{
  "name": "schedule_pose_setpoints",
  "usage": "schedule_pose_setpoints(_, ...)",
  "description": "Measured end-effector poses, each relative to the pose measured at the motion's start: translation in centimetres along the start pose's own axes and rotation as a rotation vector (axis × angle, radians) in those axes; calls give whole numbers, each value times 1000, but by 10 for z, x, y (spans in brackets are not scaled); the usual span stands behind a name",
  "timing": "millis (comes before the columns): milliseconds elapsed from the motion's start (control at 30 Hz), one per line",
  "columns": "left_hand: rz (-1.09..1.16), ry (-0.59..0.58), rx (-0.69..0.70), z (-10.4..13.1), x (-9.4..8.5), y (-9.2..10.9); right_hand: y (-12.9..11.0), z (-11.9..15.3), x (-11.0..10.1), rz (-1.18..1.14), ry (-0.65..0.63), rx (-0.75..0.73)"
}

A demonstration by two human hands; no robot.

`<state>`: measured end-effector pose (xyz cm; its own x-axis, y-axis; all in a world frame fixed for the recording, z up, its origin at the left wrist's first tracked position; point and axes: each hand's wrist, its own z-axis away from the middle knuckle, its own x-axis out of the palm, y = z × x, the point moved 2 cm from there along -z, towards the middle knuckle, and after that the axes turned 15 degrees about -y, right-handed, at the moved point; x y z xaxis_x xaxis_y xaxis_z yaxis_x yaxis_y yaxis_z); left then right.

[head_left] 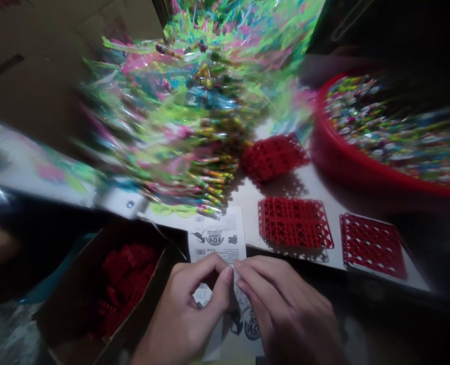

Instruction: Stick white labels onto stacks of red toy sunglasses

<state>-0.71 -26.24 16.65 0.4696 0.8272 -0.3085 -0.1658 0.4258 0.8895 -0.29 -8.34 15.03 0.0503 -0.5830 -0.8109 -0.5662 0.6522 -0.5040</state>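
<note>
A white strip of printed labels (217, 233) with "Toy Candy" lettering hangs over the table's front edge and runs down beneath my hands. My left hand (183, 309) pinches the strip, its thumb and forefinger curled into a ring near the right edge. My right hand (289, 304) has its fingertips pressed together at the same spot, almost touching the left thumb. Whatever small piece lies between the fingertips is hidden. Just beyond my hands sit a red lattice stack (295, 223), another red lattice stack (274, 157) and a red lattice piece (373, 246).
Candy-filled tubes with bright wrappers (172, 116) are heaped at the back, blurred. On the right stands a red tub (339, 137) full of small colourful items. A cardboard box (134, 314) with red pieces is below left. A white device (120, 200) sits by the edge.
</note>
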Motion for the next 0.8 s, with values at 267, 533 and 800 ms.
schedule_pose_setpoints(267, -51, 26, 11, 5, 3, 3, 1, 4, -5, 74, 13, -108)
schedule_pose_setpoints(533, -284, 71, 144, 6, 2, 9, -8, -15, -7, -25, 57, 53)
schedule_pose_setpoints(800, -310, 128, 105, 9, 10, 7, -3, 9, -8, 21, -19, -140)
